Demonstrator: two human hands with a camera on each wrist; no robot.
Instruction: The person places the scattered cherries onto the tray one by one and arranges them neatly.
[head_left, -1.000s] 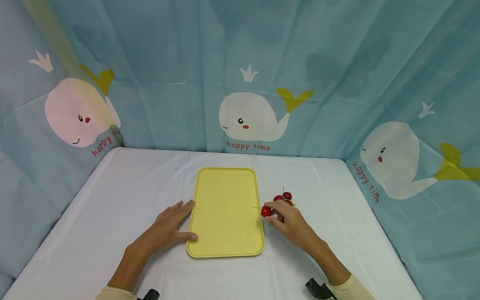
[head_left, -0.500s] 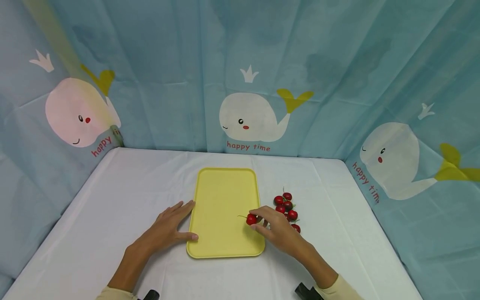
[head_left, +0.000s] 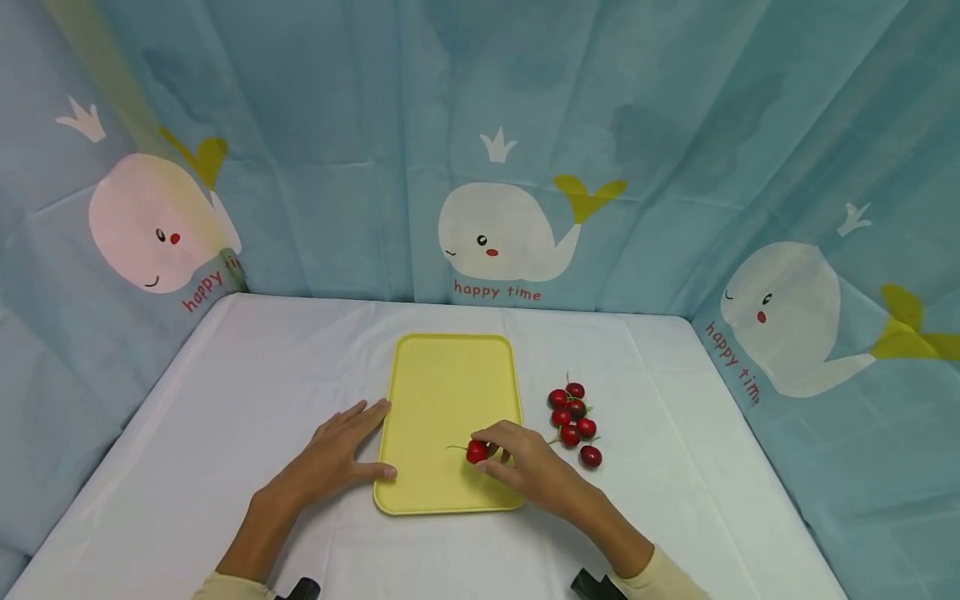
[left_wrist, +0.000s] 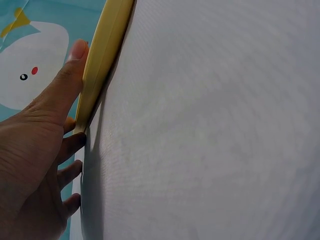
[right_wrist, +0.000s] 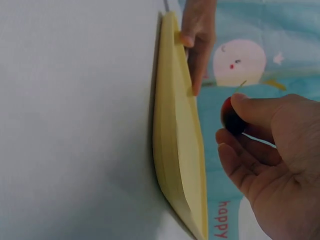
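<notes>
A yellow rectangular tray point(head_left: 450, 383) lies on the white-covered table. Over its lower right part my right hand point(head_left: 536, 471) pinches a red cherry point(head_left: 477, 452) between thumb and fingers, its stem pointing left. In the right wrist view that cherry point(right_wrist: 233, 116) hangs above the tray surface. My left hand point(head_left: 337, 454) rests at the tray's left edge, fingers straight and spread, the thumb laid over the rim. The left wrist view shows the left thumb point(left_wrist: 65, 75) along the tray's side wall point(left_wrist: 102, 60) and the other fingertips down by the cloth.
Several dark red cherries point(head_left: 570, 435) with green stems lie in a loose cluster on the white cloth point(head_left: 675, 467), right of the tray. A blue curtain point(head_left: 337, 167) printed with whales stands around the table's back and sides.
My right hand has carried the cherry from beside the cluster leftward and nearer, over the tray. More of the cluster now shows. The left hand and the tray stay where they were.
</notes>
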